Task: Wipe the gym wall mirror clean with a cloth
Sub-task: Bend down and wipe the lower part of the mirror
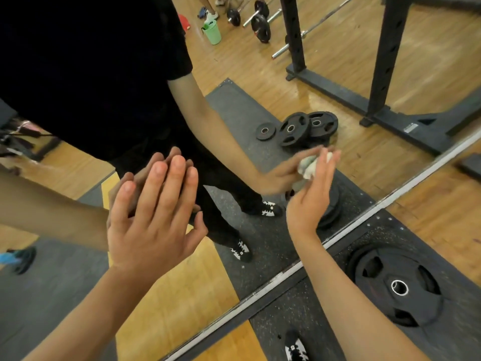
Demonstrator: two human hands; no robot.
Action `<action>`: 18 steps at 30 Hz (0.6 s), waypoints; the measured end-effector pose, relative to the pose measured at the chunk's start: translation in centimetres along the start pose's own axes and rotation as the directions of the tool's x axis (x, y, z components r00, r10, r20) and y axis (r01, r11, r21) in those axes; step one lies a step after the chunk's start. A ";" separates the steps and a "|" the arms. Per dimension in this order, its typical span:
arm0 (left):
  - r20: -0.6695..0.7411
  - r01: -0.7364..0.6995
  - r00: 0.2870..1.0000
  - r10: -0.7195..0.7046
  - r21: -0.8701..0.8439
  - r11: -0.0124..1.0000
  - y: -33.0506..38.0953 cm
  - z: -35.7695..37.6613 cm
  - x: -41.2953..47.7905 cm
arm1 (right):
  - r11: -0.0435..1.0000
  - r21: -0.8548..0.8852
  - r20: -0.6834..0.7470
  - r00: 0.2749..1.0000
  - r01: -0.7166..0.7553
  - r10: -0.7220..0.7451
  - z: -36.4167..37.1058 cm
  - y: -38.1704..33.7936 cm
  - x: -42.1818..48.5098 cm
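Head view, wiping step in progress. The left hand [153, 217] lay flat on the mirror [364, 82], its fingers [177, 178] straight and close together, the thumb set apart, and the fingertips met their own reflection. The right hand [309, 199] pressed a crumpled cloth [309, 165] against the glass. Its fingers [329, 168] lay nearly straight and side by side over the wad. The thumb was hidden, so whether it also pinched the cloth could not be told. The cloth sat between these fingers and the glass, with a white fold showing near the fingertips. The mirror's lower frame [286, 273] ran below the right wrist, and a weight plate [398, 285] lay on the floor beside the forearm.

Judged from this moment, only the low part of the glass near the right fingers was being worked. The stroke would probably go better with the wad flattened under the finger pads, so that more cloth met the glass. Passes should overlap and run outward from the fingertips. The braced left palm was likely to leave prints, so the patch under its fingers would need wiping last. Motion blur at the right fingertips hid any streaks.
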State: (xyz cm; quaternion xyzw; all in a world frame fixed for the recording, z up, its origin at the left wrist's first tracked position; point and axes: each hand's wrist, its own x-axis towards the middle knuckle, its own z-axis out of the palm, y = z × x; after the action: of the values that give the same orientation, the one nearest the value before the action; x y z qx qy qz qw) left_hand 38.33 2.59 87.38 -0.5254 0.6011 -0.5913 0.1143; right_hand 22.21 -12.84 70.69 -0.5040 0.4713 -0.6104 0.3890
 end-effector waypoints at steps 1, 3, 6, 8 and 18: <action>0.000 -0.001 1.000 0.001 0.003 1.000 0.1 0.0 0.0 | 0.983 0.022 -0.104 0.978 -0.180 0.182 0.1 0.4 0.5; -0.003 0.000 1.000 0.000 -0.009 1.000 0.1 0.0 0.1 | 0.796 0.331 -0.262 0.761 -0.507 0.594 0.9 -0.8 2.9; -0.002 0.011 1.000 -0.011 -0.002 1.000 0.1 -0.1 0.1 | 0.787 0.451 -0.351 0.728 -0.420 0.589 2.2 -5.9 6.8; 0.000 0.013 1.000 -0.013 -0.010 1.000 0.1 -0.1 0.2 | 0.943 0.304 -0.317 0.919 -0.137 0.236 2.8 -11.1 5.4; 0.011 0.021 1.000 -0.021 -0.009 1.000 0.2 -0.2 0.3 | 1.000 -0.021 -0.132 0.991 0.000 -0.003 0.2 -0.3 3.4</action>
State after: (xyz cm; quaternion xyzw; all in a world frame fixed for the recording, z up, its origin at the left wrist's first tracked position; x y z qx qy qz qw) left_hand 37.95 2.46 87.40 -0.5354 0.5976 -0.5868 0.1089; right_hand 21.80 -16.08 71.87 -0.4669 0.5020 -0.6377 0.3512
